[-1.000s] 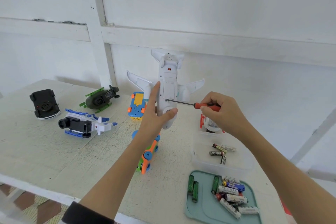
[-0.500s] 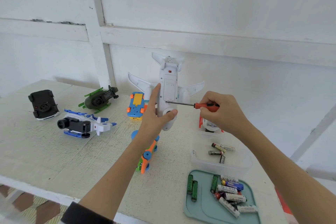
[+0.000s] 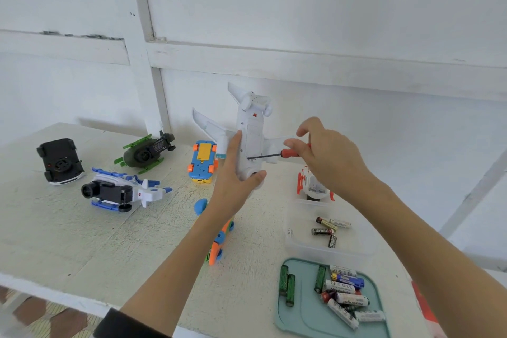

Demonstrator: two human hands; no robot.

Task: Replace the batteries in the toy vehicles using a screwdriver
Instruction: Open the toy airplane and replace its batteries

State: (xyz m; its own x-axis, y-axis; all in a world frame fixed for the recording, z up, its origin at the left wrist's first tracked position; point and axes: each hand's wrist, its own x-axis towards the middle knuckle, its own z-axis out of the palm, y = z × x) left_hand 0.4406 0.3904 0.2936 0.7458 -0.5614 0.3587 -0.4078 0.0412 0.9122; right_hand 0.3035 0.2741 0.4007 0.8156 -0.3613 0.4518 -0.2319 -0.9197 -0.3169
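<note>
- Holding up the middle of the scene: white table (image 3: 68, 230), toys and batteries spread across it.
- White toy plane (image 3: 251, 129) held off the table, tail up, underside toward the camera.
- Left hand (image 3: 236, 181) grips the plane's nose end: fingers up the left side of the body, thumb curled across the bottom.
- Right hand (image 3: 329, 156) pinches the red handle of the screwdriver (image 3: 277, 154); index finger lifted off, the rest curled.
- Screwdriver lies roughly level, tip touching the plane's belly just below the battery cover.
- Clear tub (image 3: 296, 244) right of centre, four loose batteries (image 3: 326, 230) inside.
- Teal tray (image 3: 304, 318) just in front of the tub, holding a pile of mixed batteries plus green cells on its left side.
- Black car (image 3: 60, 159) far left, belly-up.
- Blue-white toy (image 3: 123, 192) beside it, green toy (image 3: 145, 152) behind that.
- Blue-yellow truck (image 3: 203, 160) belly-up, just left of the left hand.
- Orange-blue toy (image 3: 219, 244) partly hidden under the left forearm.
- Red-white toy (image 3: 312, 186) behind the tub, mostly hidden by the right hand.
</note>
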